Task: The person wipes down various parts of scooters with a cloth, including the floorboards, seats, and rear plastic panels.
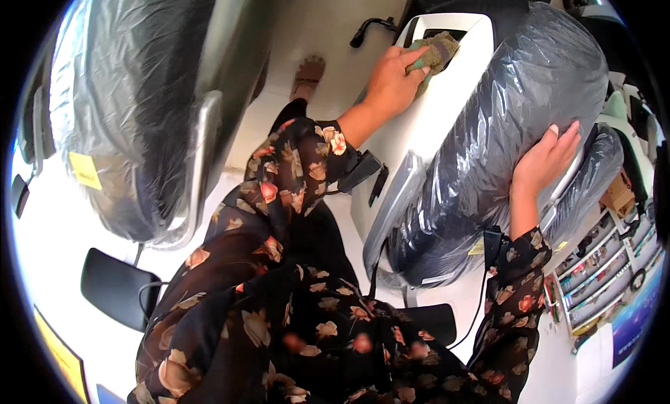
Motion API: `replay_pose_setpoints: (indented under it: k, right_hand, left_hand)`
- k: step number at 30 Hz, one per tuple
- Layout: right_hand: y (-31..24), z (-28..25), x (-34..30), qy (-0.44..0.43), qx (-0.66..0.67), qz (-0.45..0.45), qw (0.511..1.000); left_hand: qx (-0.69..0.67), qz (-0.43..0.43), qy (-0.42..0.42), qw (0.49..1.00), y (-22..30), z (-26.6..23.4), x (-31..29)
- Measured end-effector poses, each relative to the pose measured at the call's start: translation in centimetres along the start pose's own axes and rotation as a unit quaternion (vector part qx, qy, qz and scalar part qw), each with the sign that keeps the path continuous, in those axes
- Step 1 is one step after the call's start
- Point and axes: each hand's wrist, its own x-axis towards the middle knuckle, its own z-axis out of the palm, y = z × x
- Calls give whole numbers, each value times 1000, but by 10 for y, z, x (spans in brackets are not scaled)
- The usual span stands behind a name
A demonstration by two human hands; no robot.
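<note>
My left hand (392, 84) grips an olive-green cloth (441, 52), pressing it to the white scooter body (438, 116) at a dark recess near its front. Part of the recess is hidden behind the cloth. My right hand (546, 159) lies on the scooter's black seat (481, 145), fingers stretched out, holding nothing. Clear, crinkled plastic wraps this seat. A grey grab rail (398, 208) curves along the seat's near left side.
Another scooter with a plastic-wrapped seat (132, 97) stands close on my left, a yellow label on it. Black mirrors (120, 287) stick out near both scooters. A shelf rack (600, 278) with small goods is at the right. My foot (307, 77) is on the pale floor between the scooters.
</note>
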Motion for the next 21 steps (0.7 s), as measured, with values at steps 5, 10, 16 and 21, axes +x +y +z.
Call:
replay_pose_setpoints:
  k: [5,10,16,21]
  right_hand:
    - [21,11,3,28,-45,-15,998]
    - [17,18,6,45,-55,1,997]
    - [16,19,5,60,-73,22,995]
    - [24,30,10,61,-73,29,995]
  left_hand:
    - [60,-84,-10,995,23,-9,-26]
    - [32,-101,58,993,52,-10,-47]
    - [63,-107,56,991,63,-20,-91]
    - [96,-117,60,987,42,-32,-130]
